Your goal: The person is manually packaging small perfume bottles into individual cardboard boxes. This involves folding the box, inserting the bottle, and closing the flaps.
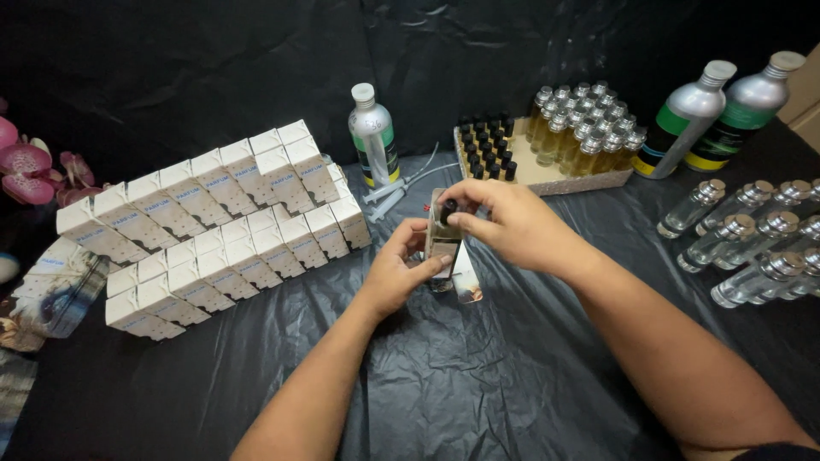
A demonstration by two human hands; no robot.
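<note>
A surface [478, 376] draped in black plastic carries, at the left, stacked rows of white perfume boxes [213, 222]. At the back stands a cardboard tray [547, 179] of small filled bottles, beside three aluminium bottles [683, 119]. Empty glass vials [752, 239] lie at the right. At centre, the left hand [397, 273] grips a small glass perfume bottle [444, 248] upright just above the surface, while the right hand's [512, 226] fingers [465, 224] pinch its black cap [448, 211].
</note>
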